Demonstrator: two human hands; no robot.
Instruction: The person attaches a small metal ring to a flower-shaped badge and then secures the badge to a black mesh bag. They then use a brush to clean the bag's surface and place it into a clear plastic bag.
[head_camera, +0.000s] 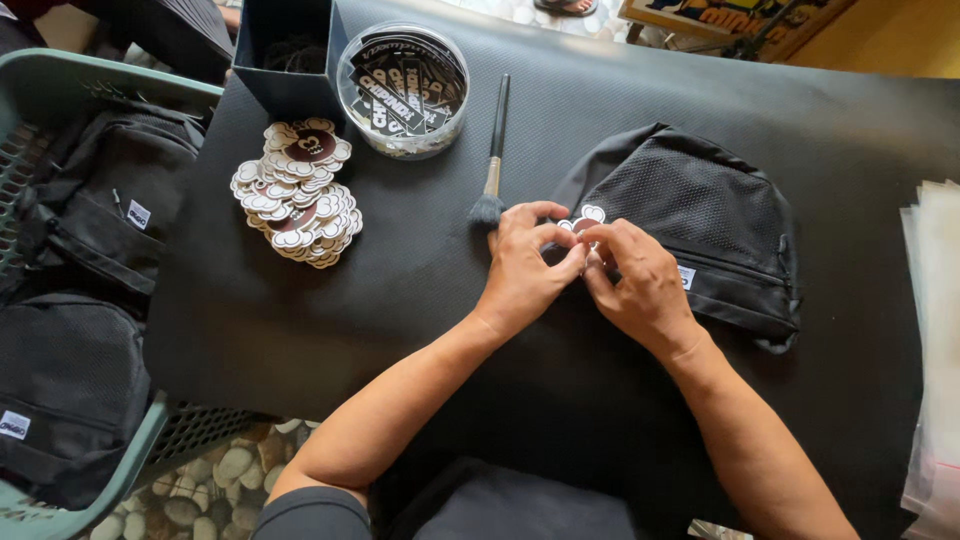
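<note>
Both hands meet over the black tabletop (300, 330): the left hand (525, 270) and right hand (640, 285) pinch a small white-edged, cloud-shaped sticker (585, 220) with a dark brown centre between their fingertips. Just beyond them lies a black mesh pouch (700, 215). Farther left of the left hand sits a stack of similar stickers (297, 195).

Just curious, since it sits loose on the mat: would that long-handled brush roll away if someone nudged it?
Probably a little. The brush has a slim, round-looking handle, so a sideways nudge might roll it, though its flared bristle head could stop it soon. It looks light and stiff. The black mat seems textured, so it likely wouldn't slide far.
</note>
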